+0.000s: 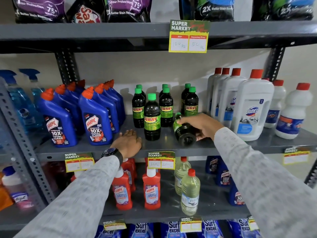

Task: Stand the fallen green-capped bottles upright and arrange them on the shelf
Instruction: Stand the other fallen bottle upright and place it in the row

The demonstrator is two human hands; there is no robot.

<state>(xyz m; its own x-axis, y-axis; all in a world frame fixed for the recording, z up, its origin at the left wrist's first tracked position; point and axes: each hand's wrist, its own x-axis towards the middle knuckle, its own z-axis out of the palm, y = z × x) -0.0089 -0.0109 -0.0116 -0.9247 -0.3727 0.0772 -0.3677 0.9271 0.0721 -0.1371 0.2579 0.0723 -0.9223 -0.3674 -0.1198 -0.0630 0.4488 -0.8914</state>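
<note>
Grey metal shelf [96,148] with blue Harpic bottles [96,124], green-capped bottles [152,117], white Domex bottles [252,107].

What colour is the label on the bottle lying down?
Green, on the fallen bottle under the right hand; head view.

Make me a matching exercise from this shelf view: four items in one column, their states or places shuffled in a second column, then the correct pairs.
Column 1
1. fallen green-capped bottle
2. left hand
3. front Sunny bottle
4. Domex bottle

Column 2
A. stands upright at the front of the green-capped group
B. white, red cap, at the right on the same shelf
C. lies on its side, base toward the camera, under the right hand
D. rests flat on the shelf edge, holding nothing

Pairs: 1-C, 2-D, 3-A, 4-B
</note>
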